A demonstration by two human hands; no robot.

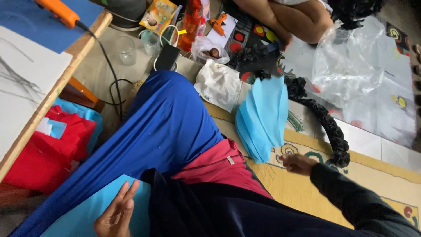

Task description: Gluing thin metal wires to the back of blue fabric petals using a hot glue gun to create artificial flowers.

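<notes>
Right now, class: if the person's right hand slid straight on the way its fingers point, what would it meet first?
Most likely the stack of light blue sheets, just beyond the right hand on the patterned mat; depth is uncertain.

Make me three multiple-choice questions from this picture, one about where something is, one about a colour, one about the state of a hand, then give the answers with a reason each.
1. Where does the stack of light blue petal-shaped sheets lie?
A. On the wooden table
B. On the floor mat, just beyond the right hand
C. In the clear plastic bag

2. What colour is the ruffled garland that curves beside the stack?
A. Black
B. Red
C. Yellow

3. How is the left hand?
A. Closed round the orange tool
B. Gripping scissors
C. Open, fingers spread, flat on a light blue sheet

Answers:
1 B: the stack rests on the patterned mat, with the right hand close under it.
2 A: the garland is black along all its length.
3 C: the fingers lie spread on the sheet and hold nothing.
</notes>
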